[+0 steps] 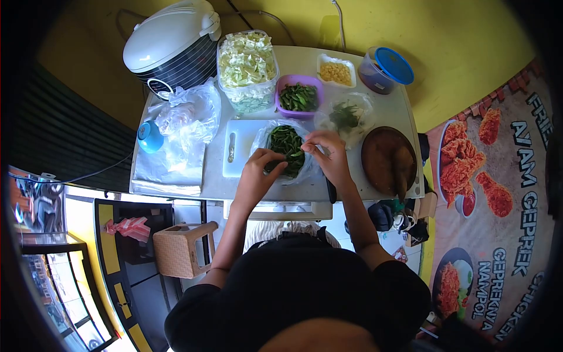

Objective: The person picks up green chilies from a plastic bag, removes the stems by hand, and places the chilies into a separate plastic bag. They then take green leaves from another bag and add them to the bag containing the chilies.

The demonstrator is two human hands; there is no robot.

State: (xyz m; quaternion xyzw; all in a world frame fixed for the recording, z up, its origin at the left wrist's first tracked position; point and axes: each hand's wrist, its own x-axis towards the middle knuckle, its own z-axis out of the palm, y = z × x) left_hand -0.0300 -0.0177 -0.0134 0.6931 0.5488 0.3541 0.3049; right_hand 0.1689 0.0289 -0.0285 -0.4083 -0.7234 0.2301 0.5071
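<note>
A clear plastic bag [258, 142] lies spread at the table's middle, with a heap of slim green chilies [285, 141] in it. My left hand [261, 171] is at the heap's near left side, thumb and forefinger curled together in a pinch; what lies between the tips is too small to name. Over the heap's right edge, my right hand [328, 151] also pinches, with a tiny pale bit at its fingertips that I cannot make out. Behind the bag stands a purple container [321, 97] holding more green chilies [298, 97]. A white cutting board [233, 167] lies partly under the bag.
Cut cabbage [246, 61] fills a clear tub at the back. A rice cooker [170, 44], blue bowl [151, 137] and plastic bags [187, 126] are left. Rightward are a bag of leaves [346, 117], a brown mortar with pestle [375, 152] and a blue-lidded tub [394, 66].
</note>
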